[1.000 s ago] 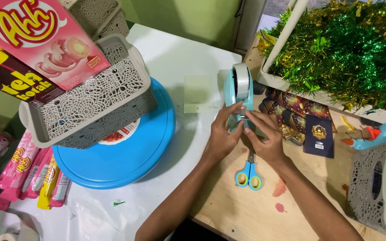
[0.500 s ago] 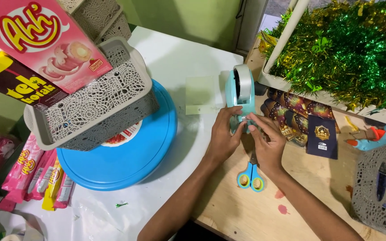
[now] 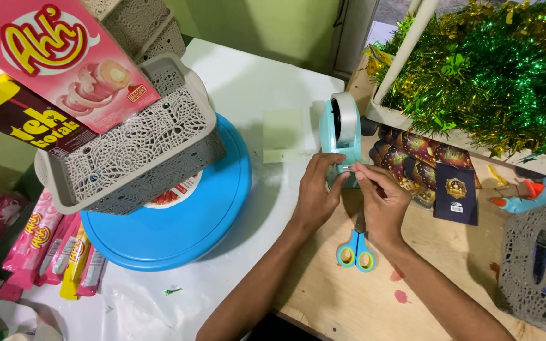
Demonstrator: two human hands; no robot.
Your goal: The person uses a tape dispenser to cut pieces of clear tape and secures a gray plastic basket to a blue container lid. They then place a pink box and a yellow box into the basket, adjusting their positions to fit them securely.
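Nearby, scissors lie under the right hand.

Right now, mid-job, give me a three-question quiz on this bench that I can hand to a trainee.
1. True or false: the left hand rests against the teal tape dispenser.
2. Which lies nearest the right hand? A) glue gun B) blue-and-yellow scissors C) blue round tray
3. Fill in: the grey lattice basket sits on the ____.

Key:
1. True; the right hand's fingers pinch at the dispenser's cutter end.
2. B, on the wooden board just below the wrist.
3. Blue round tray.
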